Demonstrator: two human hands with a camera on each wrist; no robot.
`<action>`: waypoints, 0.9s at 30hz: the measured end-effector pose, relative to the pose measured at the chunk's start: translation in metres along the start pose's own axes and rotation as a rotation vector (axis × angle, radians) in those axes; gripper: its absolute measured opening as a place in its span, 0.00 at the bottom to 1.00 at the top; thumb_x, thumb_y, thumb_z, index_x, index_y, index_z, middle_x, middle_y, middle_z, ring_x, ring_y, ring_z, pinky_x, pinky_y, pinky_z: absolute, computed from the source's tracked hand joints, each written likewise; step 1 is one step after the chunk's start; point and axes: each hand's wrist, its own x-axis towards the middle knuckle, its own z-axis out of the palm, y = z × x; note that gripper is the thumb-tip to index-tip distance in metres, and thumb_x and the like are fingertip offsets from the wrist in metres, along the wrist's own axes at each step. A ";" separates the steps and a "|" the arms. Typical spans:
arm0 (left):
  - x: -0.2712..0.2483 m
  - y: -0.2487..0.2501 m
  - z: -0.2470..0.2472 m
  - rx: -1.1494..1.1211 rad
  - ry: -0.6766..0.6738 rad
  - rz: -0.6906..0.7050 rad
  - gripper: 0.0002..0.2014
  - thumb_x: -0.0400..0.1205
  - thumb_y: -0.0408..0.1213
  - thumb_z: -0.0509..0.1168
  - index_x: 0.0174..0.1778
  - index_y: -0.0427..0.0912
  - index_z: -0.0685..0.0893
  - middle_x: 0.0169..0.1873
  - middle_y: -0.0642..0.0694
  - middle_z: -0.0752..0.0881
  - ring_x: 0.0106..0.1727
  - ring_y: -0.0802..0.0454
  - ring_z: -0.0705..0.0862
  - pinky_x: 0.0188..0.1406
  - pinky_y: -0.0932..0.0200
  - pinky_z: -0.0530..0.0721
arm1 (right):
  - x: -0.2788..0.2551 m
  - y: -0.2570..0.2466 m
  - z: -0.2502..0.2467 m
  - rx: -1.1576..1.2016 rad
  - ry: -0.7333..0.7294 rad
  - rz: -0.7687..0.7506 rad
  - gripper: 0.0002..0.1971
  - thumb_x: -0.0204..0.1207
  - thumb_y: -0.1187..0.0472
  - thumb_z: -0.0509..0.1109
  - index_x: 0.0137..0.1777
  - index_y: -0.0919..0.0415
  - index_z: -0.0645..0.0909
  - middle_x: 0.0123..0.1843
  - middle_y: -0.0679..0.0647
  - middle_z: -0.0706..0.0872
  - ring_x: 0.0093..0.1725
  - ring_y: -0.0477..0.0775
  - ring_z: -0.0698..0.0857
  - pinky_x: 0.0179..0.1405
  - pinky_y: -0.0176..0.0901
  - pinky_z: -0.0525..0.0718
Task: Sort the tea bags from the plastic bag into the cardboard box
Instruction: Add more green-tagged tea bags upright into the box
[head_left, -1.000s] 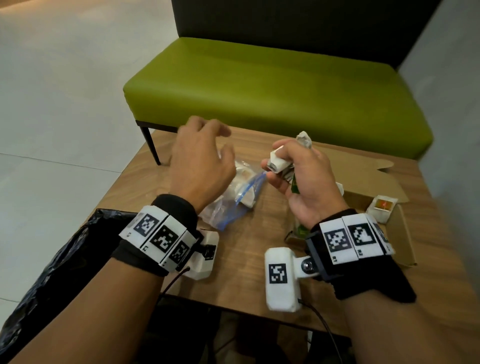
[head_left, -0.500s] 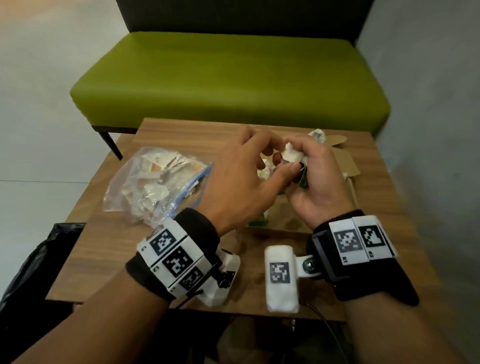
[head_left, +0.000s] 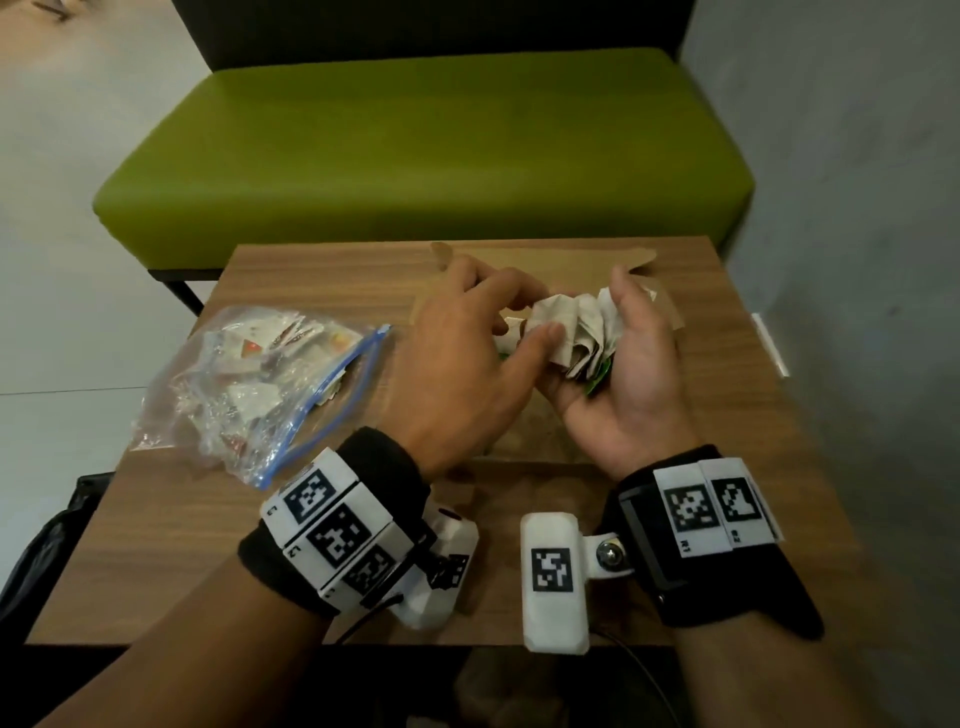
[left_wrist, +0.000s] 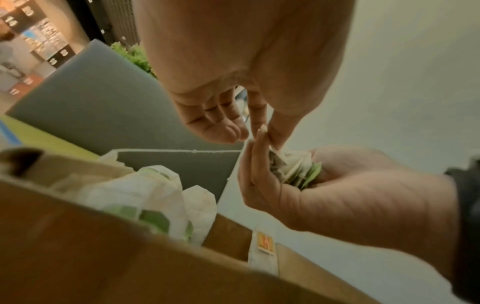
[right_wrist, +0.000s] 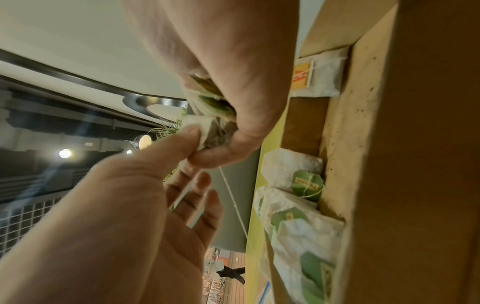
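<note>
My right hand is cupped round a bunch of tea bags, white paper with green tags, held above the open cardboard box. My left hand meets it from the left and pinches one white tea bag of the bunch between thumb and forefinger. In the right wrist view the left thumb presses on that bag. Several sorted tea bags stand in the box. The clear zip plastic bag, with more tea bags inside, lies on the table's left side.
The small wooden table ends close to my wrists. A green bench stands behind it and a grey wall on the right. A black bin bag hangs at the lower left. The box flap lies open at the far edge.
My left hand has left the plastic bag, crossed to the right hand and taken hold of a tea bag in the bunch. The bunch is now fanned out.
</note>
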 end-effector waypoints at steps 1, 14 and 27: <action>0.001 0.000 0.000 -0.028 0.002 -0.014 0.06 0.80 0.48 0.71 0.49 0.60 0.81 0.49 0.55 0.78 0.47 0.59 0.80 0.41 0.63 0.79 | 0.001 0.001 -0.003 0.003 0.007 -0.002 0.36 0.88 0.40 0.55 0.79 0.73 0.71 0.64 0.68 0.85 0.62 0.66 0.86 0.55 0.57 0.88; 0.016 -0.008 -0.031 -0.304 -0.121 -0.132 0.07 0.81 0.34 0.73 0.51 0.47 0.84 0.39 0.44 0.87 0.39 0.47 0.86 0.37 0.53 0.85 | 0.000 -0.009 -0.018 -0.265 0.189 -0.155 0.10 0.80 0.62 0.73 0.40 0.51 0.77 0.31 0.46 0.77 0.26 0.42 0.76 0.22 0.34 0.77; 0.016 -0.005 -0.037 -0.268 -0.036 -0.137 0.08 0.78 0.45 0.75 0.43 0.44 0.89 0.33 0.38 0.87 0.32 0.47 0.82 0.32 0.47 0.82 | -0.004 0.003 -0.013 -0.639 -0.032 -0.194 0.05 0.82 0.57 0.73 0.44 0.50 0.83 0.37 0.47 0.87 0.28 0.42 0.76 0.24 0.35 0.76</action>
